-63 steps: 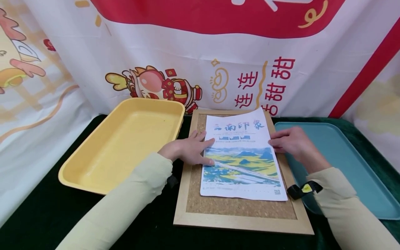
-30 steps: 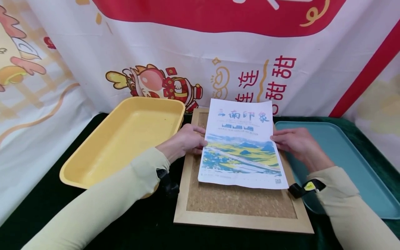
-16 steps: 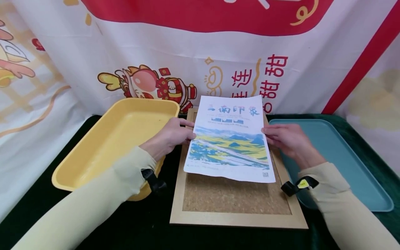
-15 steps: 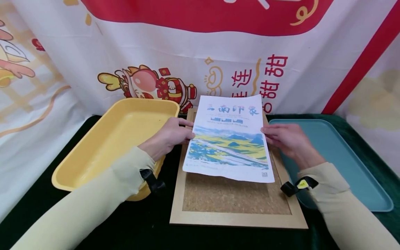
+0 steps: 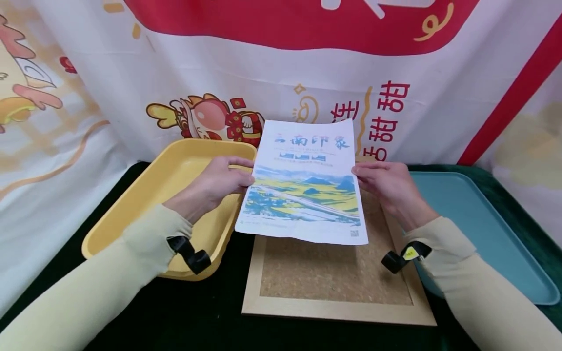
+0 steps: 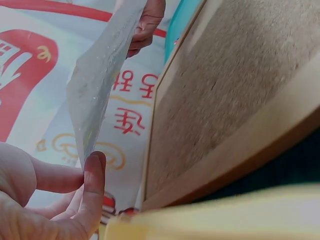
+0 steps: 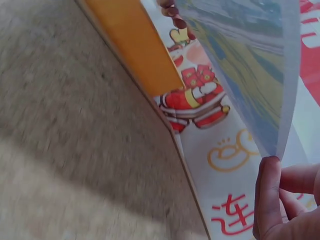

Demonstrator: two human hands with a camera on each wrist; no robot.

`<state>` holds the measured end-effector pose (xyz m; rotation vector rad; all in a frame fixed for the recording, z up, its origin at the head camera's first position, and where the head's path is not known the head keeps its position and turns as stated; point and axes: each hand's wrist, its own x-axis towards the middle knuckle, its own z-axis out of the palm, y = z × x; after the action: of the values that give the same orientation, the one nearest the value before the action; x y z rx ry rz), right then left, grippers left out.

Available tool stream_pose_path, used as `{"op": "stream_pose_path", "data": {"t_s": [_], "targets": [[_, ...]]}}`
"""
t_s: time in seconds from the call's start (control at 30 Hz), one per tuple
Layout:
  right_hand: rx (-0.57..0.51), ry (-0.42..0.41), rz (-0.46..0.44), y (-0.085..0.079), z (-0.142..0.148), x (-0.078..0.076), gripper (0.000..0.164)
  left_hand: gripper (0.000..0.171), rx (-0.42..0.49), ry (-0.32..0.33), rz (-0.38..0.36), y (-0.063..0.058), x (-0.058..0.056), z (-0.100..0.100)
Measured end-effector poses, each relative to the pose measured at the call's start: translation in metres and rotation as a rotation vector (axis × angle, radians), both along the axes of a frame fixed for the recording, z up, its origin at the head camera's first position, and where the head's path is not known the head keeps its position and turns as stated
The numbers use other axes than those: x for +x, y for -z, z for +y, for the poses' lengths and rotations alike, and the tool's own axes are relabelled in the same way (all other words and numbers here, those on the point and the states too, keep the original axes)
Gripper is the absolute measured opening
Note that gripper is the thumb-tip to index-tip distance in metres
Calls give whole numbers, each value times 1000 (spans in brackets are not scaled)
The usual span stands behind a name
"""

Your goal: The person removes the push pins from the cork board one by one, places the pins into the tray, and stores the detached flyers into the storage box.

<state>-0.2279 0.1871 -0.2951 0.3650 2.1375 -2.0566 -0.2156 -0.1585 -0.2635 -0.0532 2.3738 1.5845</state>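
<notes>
Between both hands hangs a white printed sheet of paper (image 5: 305,183), with blue lettering at its top and a blue, yellow and green landscape below. My left hand (image 5: 215,183) pinches its left edge between thumb and fingers, over the yellow tray. At the opposite edge, my right hand (image 5: 391,187) pinches the paper the same way. In both wrist views the paper (image 6: 100,80) stands away from the cork board (image 7: 75,130). The sheet covers the upper left part of the wood-framed cork board (image 5: 316,273) in the head view.
A yellow tray (image 5: 193,146) stands at the left, partly under my left arm. To the right lies a flat blue-green tray (image 5: 474,219), partly behind my right arm. Dark green cloth (image 5: 210,312) covers the table. A printed white curtain (image 5: 219,63) hangs behind.
The left hand went from lying spread on the paper to pinching its edge. Both hands have raised the sheet off the cork board and carried it left towards the yellow tray.
</notes>
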Motion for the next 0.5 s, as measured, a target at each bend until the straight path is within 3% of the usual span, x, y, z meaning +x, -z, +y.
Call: {"op": "stream_pose_path", "data": {"t_s": [0.5], "targets": [[10,-73,7,-20,-69,-15,32,52,-40,-8,47,-13,7,-71]]}}
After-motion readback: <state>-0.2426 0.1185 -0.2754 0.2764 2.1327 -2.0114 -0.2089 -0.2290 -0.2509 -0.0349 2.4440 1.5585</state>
